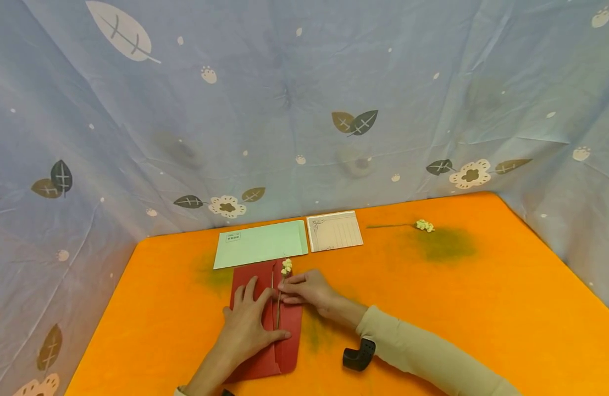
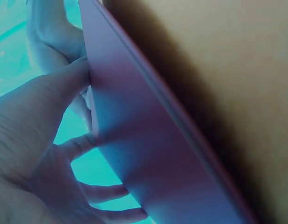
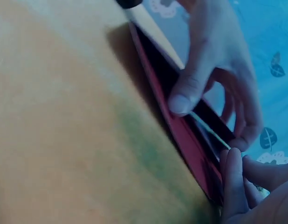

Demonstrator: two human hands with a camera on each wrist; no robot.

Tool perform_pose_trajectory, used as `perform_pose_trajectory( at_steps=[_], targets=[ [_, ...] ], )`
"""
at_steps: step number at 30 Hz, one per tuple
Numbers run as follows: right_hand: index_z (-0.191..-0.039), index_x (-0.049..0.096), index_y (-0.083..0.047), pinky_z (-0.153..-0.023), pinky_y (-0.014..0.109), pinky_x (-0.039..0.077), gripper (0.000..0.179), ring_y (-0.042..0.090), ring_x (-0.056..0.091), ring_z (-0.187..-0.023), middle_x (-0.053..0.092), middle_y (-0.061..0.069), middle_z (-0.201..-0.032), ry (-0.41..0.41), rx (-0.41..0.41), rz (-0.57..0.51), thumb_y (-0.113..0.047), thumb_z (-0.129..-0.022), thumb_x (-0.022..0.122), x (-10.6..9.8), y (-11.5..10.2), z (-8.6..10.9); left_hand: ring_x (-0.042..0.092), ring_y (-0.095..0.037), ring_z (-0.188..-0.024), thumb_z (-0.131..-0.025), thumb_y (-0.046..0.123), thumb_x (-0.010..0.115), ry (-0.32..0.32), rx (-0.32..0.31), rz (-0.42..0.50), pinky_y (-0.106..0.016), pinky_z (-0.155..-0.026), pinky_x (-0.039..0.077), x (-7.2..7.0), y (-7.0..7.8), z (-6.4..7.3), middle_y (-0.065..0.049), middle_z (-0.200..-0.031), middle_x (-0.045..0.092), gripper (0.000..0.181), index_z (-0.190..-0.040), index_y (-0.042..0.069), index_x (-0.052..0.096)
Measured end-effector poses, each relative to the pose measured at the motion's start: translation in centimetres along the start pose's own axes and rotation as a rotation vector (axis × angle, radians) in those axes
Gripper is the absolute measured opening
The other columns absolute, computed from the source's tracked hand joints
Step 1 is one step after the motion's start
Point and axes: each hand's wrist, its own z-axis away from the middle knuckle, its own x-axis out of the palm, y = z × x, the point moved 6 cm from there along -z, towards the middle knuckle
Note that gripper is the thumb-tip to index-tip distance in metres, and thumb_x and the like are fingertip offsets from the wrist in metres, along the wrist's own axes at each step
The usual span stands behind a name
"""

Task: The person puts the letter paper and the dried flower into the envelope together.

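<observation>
A red envelope point(image 1: 261, 363) lies on the orange cloth, its mouth parted along a long slit. My left hand point(image 1: 247, 324) rests on it with spread fingers. Its thumb presses the flap side, and the index finger touches the slit's other edge. Between finger and thumb my right hand point(image 1: 311, 291) pinches the stem of a flower sprig with cream buds point(image 1: 286, 267). The stem lies along the slit, buds toward the far end. In the right wrist view, the envelope point(image 3: 183, 140) gapes beneath the left thumb; the right fingertips hide much of the sprig.
Behind the red envelope lie a pale green envelope point(image 1: 265, 246) and a lined cream card point(image 1: 336, 234). Another flower sprig point(image 1: 425, 225) lies at the back right. A patterned blue curtain point(image 1: 294, 137) hangs around the table. A black wrist camera point(image 1: 360, 355) sits on the right sleeve.
</observation>
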Motion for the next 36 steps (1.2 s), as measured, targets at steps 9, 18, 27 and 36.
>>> perform_pose_trajectory(
  at_steps=[9,18,27,36],
  targets=[
    [-0.101,0.070,0.015,-0.064,0.032,0.058,0.020,0.027,0.074,-0.074,0.071,0.026,-0.088,-0.011,-0.042,0.082,-0.002,-0.091,0.066,0.69,-0.16,0.43,0.033,-0.047,-0.130,-0.062,0.059,0.086,-0.011,-0.007,-0.002,-0.075,-0.081,0.038,0.06,-0.15,0.02,-0.025,-0.149,0.033,0.084,-0.131,0.019,0.058],
    [-0.105,0.068,0.016,-0.067,0.034,0.058,0.019,0.031,0.073,-0.079,0.070,0.029,-0.094,-0.011,-0.044,0.084,0.003,-0.092,0.063,0.67,-0.35,0.37,0.033,-0.047,-0.130,-0.061,0.059,0.087,-0.011,-0.009,-0.003,-0.076,-0.081,0.038,0.14,-0.09,0.09,-0.024,-0.148,0.034,0.083,-0.128,0.019,0.059],
    [-0.116,0.062,0.017,-0.076,0.034,0.057,0.025,0.030,0.072,-0.090,0.068,0.030,-0.105,0.047,-0.089,0.023,0.004,-0.095,0.057,-0.13,-0.70,-0.08,0.033,-0.048,-0.130,-0.061,0.060,0.086,-0.002,0.001,-0.009,-0.079,-0.080,0.037,0.07,0.08,-0.01,-0.024,-0.149,0.033,0.076,-0.122,0.023,0.059],
    [-0.126,0.057,0.014,-0.086,0.035,0.054,0.031,0.033,0.066,-0.108,0.064,0.028,-0.119,0.013,-0.084,-0.059,0.002,-0.098,0.054,0.20,-0.82,-0.24,0.032,-0.047,-0.130,-0.061,0.058,0.087,-0.014,-0.006,-0.005,-0.080,-0.080,0.035,0.23,0.05,-0.02,-0.024,-0.150,0.033,0.073,-0.119,0.024,0.059]
  ],
)
